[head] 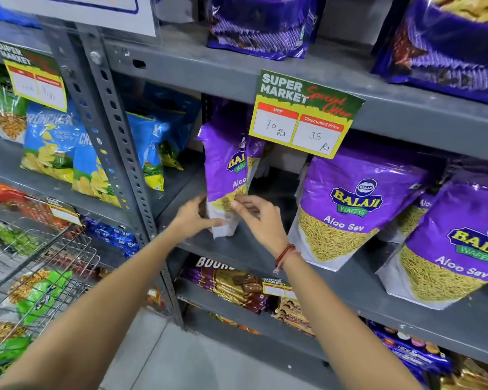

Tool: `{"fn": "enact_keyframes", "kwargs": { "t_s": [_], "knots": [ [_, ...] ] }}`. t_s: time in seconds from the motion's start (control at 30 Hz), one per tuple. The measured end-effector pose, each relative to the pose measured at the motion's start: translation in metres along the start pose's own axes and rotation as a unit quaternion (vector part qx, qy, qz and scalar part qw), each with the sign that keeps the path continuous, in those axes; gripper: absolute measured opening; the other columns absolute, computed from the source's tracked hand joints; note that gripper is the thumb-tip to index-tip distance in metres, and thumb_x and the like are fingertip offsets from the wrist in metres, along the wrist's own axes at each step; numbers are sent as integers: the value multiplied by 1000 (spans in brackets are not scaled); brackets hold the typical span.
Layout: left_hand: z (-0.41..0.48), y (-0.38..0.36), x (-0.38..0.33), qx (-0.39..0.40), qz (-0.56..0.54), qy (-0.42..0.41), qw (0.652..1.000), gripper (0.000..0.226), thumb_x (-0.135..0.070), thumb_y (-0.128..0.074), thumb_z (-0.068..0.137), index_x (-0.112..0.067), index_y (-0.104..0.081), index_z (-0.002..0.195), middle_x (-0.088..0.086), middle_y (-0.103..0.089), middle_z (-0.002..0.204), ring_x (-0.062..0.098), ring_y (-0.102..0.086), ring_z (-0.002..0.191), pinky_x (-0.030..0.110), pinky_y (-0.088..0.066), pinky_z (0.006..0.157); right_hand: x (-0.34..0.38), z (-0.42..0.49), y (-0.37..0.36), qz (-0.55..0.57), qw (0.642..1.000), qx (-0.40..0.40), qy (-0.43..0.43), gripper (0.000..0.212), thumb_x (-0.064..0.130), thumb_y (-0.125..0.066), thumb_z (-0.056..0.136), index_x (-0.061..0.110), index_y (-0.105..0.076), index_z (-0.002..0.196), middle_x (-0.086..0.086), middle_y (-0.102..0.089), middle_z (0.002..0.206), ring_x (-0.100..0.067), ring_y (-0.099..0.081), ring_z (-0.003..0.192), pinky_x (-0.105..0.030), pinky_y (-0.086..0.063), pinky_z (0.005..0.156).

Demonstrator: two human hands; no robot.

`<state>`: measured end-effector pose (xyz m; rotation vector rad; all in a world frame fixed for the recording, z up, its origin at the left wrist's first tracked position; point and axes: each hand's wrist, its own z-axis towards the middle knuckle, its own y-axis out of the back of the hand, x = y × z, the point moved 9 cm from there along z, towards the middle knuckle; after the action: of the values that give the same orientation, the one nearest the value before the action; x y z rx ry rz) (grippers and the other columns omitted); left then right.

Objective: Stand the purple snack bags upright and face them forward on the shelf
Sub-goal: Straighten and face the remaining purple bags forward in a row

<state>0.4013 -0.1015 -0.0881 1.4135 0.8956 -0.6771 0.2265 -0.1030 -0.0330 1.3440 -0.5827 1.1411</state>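
A purple Balaji Aloo Sev bag (225, 164) stands at the left end of the grey shelf (265, 257), turned sideways so only part of its front shows. My left hand (193, 218) grips its lower left edge. My right hand (261, 218) pinches its lower right side. To the right, a second purple bag (347, 209) stands upright and faces forward. A third purple bag (457, 249) stands at the far right, leaning a little. Another purple bag (423, 212) shows partly behind those two.
A green and yellow price card (304, 114) hangs from the shelf above. Blue chip bags (54, 147) fill the left bay behind a perforated steel upright (119, 153). A wire basket (34, 277) with green packs sits at lower left. Biscuit packs (231, 285) lie below.
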Motion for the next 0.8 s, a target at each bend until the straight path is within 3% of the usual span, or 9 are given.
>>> {"fn": "enact_keyframes", "kwargs": {
  "t_s": [0.1, 0.17, 0.27, 0.37, 0.47, 0.6, 0.7, 0.77, 0.8],
  "knots": [
    [9, 19, 12, 69, -2, 3, 998, 72, -34, -86, 52, -13, -60, 116, 0, -70, 109, 5, -65, 96, 39, -49, 98, -21, 7, 14, 1, 998, -50, -38, 33, 23, -72, 82, 0, -66, 105, -14, -71, 95, -7, -60, 75, 1, -43, 65],
    [10, 41, 17, 2, 16, 7, 1000, 63, -32, -84, 57, -7, -63, 111, 10, -70, 111, 19, -65, 103, 39, -49, 98, -34, 11, 17, -12, 996, -53, -65, 37, 21, -73, 80, 0, -64, 109, -17, -70, 100, -12, -60, 78, 3, -41, 64],
    [-2, 53, 19, -140, 15, 3, 990, 38, -5, -72, 75, 1, -62, 111, 19, -68, 113, 28, -64, 106, 26, -45, 90, -47, 15, 15, -6, 995, -50, -91, 47, 21, -76, 78, 0, -60, 117, -18, -67, 109, -19, -64, 88, -2, -43, 66],
    [-22, 37, 16, -184, -27, -9, 982, 45, -8, -73, 75, -4, -60, 117, 11, -69, 110, 18, -63, 98, 24, -45, 84, -58, 25, 2, 0, 992, 2, -123, 75, 25, -80, 73, 4, -44, 135, -14, -57, 129, -20, -57, 109, -18, -43, 88],
    [-30, 22, 21, -196, -51, -16, 979, 61, -20, -79, 69, -10, -56, 124, 5, -68, 113, 15, -62, 100, 24, -46, 83, -64, 38, -18, 47, 984, 84, -151, 97, 19, -80, 72, 9, -20, 148, -11, -36, 150, -21, -36, 136, -30, -33, 110],
    [-25, 15, 22, -188, -29, -21, 981, 64, -27, -80, 68, -11, -55, 125, 9, -69, 115, 20, -62, 103, 21, -43, 79, -56, 46, -31, 153, 975, 108, -119, 72, -10, -64, 80, 5, -29, 141, -8, -48, 130, -14, -43, 122, -6, -45, 85],
    [-17, 16, 21, -165, -27, -31, 985, 54, -25, -78, 70, -13, -57, 119, 4, -70, 112, 18, -63, 103, 15, -42, 76, -65, 43, -33, 131, 982, 71, -115, 58, -4, -68, 80, 4, -43, 132, -15, -54, 134, -22, -51, 122, -24, -47, 98],
    [-11, 21, 21, -150, 1, -34, 988, 52, -25, -77, 72, -15, -56, 119, 4, -70, 109, 20, -64, 99, 23, -45, 77, -73, 35, -32, 83, 989, 35, -118, 52, 11, -75, 77, 6, -54, 124, -16, -60, 127, -24, -58, 116, -41, -46, 104],
    [-8, 24, 22, -138, 9, -32, 990, 53, -26, -76, 73, -16, -56, 120, 2, -70, 107, 21, -64, 97, 28, -47, 78, -77, 31, -31, 61, 991, 16, -116, 50, 18, -78, 74, 7, -58, 118, -16, -63, 122, -24, -60, 111, -42, -47, 101]
  ]
}}
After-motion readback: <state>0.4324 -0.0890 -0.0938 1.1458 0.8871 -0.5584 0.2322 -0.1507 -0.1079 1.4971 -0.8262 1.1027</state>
